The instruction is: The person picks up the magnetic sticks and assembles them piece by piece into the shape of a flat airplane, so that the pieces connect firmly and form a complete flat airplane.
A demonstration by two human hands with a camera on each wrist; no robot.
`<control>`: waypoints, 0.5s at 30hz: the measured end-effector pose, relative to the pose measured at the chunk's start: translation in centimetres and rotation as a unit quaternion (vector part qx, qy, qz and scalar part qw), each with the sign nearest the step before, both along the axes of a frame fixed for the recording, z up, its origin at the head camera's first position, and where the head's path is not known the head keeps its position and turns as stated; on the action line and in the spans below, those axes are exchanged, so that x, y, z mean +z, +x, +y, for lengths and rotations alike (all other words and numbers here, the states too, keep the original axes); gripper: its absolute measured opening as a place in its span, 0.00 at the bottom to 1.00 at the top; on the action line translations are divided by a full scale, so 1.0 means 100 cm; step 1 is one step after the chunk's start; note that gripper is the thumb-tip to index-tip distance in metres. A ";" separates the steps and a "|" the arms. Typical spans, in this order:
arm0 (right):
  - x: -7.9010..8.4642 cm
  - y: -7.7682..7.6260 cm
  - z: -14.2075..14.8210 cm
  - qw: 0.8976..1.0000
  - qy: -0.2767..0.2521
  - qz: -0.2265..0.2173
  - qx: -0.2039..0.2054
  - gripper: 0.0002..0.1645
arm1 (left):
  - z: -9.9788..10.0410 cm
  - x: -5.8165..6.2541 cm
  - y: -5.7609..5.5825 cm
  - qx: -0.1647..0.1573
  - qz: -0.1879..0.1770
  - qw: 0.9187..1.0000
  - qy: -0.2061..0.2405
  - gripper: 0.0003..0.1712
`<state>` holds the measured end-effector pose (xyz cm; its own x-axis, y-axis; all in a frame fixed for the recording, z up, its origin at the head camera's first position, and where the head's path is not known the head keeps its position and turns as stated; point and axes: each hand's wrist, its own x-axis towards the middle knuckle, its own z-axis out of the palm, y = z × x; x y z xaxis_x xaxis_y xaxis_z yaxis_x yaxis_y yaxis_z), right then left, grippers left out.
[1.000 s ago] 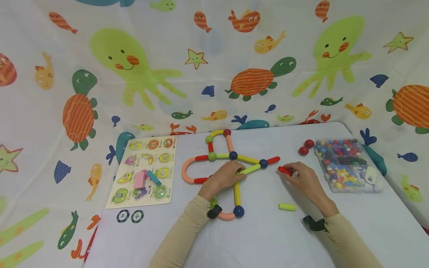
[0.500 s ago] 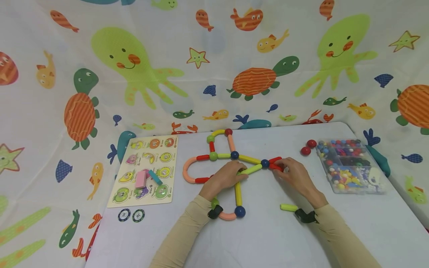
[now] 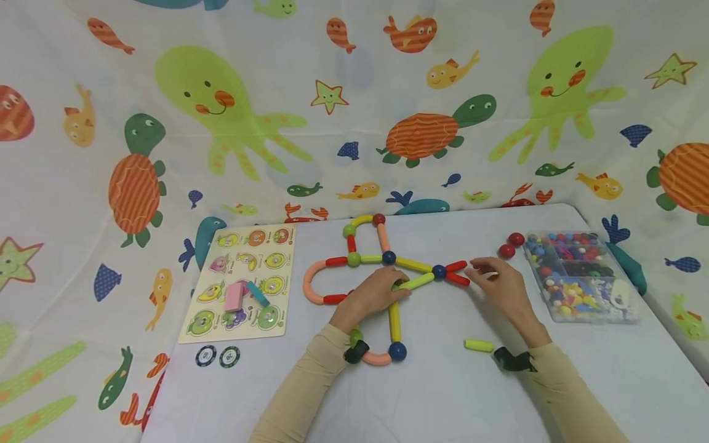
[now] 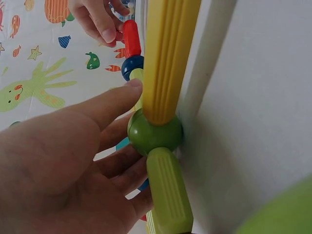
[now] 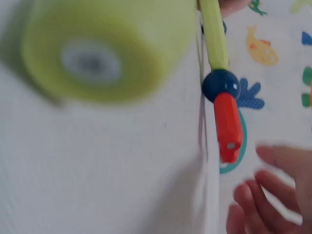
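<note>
A flat figure of magnetic sticks and balls lies on the white table, ending at the right in a blue ball (image 3: 439,272). Two red magnetic sticks, an upper red stick (image 3: 456,265) and a lower red stick (image 3: 458,280), fork out from that ball. My left hand (image 3: 378,293) pinches the light green magnetic stick (image 3: 418,281) on the ball's left side, its thumb beside a green ball (image 4: 154,132) in the left wrist view. Just right of the red tips, my right hand (image 3: 503,290) holds nothing, fingers slightly bent and apart from the sticks.
A loose light green stick (image 3: 479,345) lies near the right wrist. Two red balls (image 3: 506,251) sit beside a divided clear bead box (image 3: 581,277). At left are a fruit puzzle board (image 3: 255,246) bearing pink and teal blocks, and two round chips (image 3: 229,357).
My right hand brought a red stick leftward to the blue ball, where it now sits beside the other red one. It then let go and drew back right. The left hand stayed put.
</note>
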<state>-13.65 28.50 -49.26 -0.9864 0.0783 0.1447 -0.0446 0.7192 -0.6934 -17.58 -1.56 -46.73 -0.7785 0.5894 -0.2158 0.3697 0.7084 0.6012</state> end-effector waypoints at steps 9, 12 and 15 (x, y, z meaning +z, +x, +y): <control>0.002 -0.011 0.024 0.966 -0.134 -0.036 -0.220 0.28 | 0.001 0.000 0.000 0.002 -0.008 1.000 -0.006 0.22; 0.001 -0.017 0.029 0.958 -0.143 -0.038 -0.246 0.30 | 0.001 0.000 0.000 0.002 -0.009 1.000 -0.005 0.22; -0.001 -0.023 0.035 0.956 -0.133 -0.035 -0.259 0.31 | 0.000 0.001 0.000 0.002 -0.009 1.000 -0.004 0.22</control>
